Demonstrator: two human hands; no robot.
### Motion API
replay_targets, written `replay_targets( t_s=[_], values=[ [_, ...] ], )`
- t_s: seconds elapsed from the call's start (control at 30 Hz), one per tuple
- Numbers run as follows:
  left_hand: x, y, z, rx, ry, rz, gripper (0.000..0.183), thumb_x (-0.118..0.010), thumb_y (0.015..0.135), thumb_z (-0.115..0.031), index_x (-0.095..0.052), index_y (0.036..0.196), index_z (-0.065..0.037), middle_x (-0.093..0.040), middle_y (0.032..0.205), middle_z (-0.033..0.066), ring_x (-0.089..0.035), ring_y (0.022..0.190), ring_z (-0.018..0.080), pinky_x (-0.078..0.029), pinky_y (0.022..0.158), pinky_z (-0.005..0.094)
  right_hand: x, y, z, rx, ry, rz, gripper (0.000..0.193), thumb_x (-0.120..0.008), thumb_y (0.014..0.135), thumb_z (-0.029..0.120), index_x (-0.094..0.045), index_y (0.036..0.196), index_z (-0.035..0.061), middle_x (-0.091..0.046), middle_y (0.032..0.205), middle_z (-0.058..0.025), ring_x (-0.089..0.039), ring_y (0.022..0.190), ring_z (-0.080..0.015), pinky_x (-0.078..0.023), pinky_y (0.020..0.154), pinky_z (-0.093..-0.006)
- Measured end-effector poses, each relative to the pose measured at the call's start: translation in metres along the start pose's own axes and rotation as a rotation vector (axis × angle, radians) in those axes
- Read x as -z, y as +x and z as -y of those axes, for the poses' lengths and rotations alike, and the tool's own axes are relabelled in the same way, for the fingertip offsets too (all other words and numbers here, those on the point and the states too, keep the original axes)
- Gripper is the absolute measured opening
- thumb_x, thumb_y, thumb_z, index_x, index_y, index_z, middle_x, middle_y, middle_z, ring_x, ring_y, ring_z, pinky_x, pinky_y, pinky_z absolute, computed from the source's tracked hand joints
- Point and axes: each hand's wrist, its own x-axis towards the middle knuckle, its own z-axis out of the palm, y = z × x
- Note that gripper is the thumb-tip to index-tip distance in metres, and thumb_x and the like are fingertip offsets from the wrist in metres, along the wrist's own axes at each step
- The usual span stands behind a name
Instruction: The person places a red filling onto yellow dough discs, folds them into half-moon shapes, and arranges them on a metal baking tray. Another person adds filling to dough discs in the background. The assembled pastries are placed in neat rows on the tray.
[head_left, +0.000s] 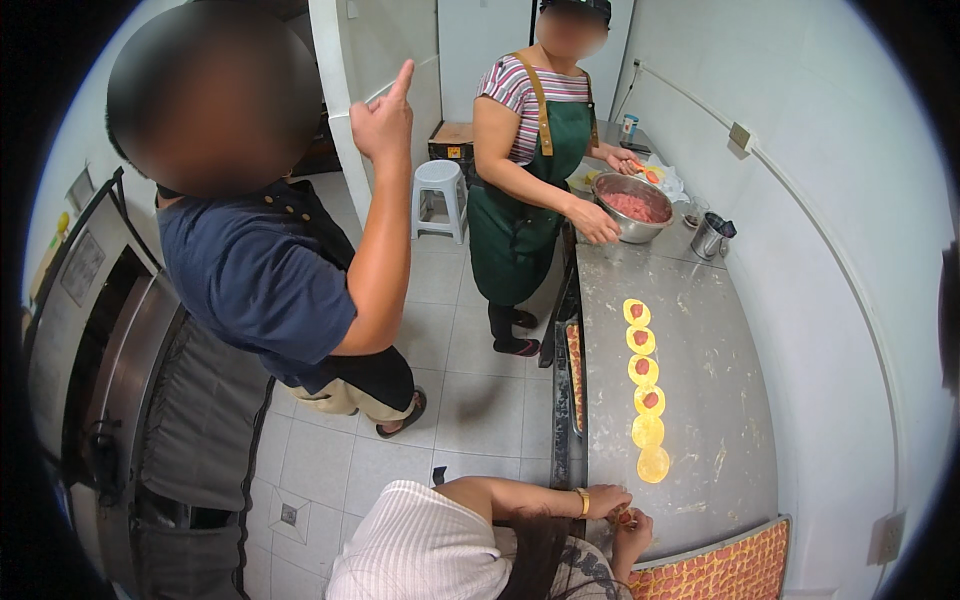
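Observation:
My left hand (607, 500), with a gold-coloured band at the wrist, is closed at the near left edge of the metal table. Beside it, my right hand (634, 537) is closed too. Between their fingertips shows a small dumpling (626, 517), yellowish with a reddish middle and partly hidden. Beyond my hands, a row of round yellow wrappers (648, 431) overlaps along the tabletop. The farther ones carry a dab of pinkish meat filling (641, 367); the two nearest are plain. By my right hand lies a tray of dumplings (715, 570), packed in rows with red tops.
Across the table, a person in a green apron (530, 220) stands by a steel bowl (605, 190) of meat, holding an orange-handled tool. A person in navy (270, 260) points upward at left. A steel cup (708, 238), a second tray (575, 375) and a stool (438, 190) also show.

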Motion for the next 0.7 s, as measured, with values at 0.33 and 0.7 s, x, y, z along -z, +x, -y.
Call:
replay_targets(
  t_s=[0.33,0.7],
  values=[
    [0.0054,-0.0018,-0.0044,0.006,-0.027,0.032,0.021,-0.066,0.071,-0.01,-0.055,0.089,-0.004,-0.058,0.087,0.0148,-0.057,0.084,0.0346,-0.044,0.071,0.0411,-0.0015,-0.0021,0.0073,-0.012,-0.075,-0.012,0.021,-0.067,0.07,0.007,-0.064,0.09,0.0029,-0.056,0.08,-0.0158,-0.056,0.073,-0.0347,-0.046,0.064,-0.0416],
    [0.0054,-0.0006,-0.0032,-0.019,-0.007,0.046,0.026,-0.067,0.07,-0.009,-0.054,0.092,-0.005,-0.057,0.091,0.0137,-0.057,0.088,0.0341,-0.045,0.073,0.0406,-0.0042,-0.0026,0.0082,-0.03,-0.015,-0.035,0.017,-0.064,0.07,0.003,-0.063,0.088,0.0018,-0.055,0.077,-0.0156,-0.056,0.071,-0.0337,-0.045,0.063,-0.0406]
  ],
)
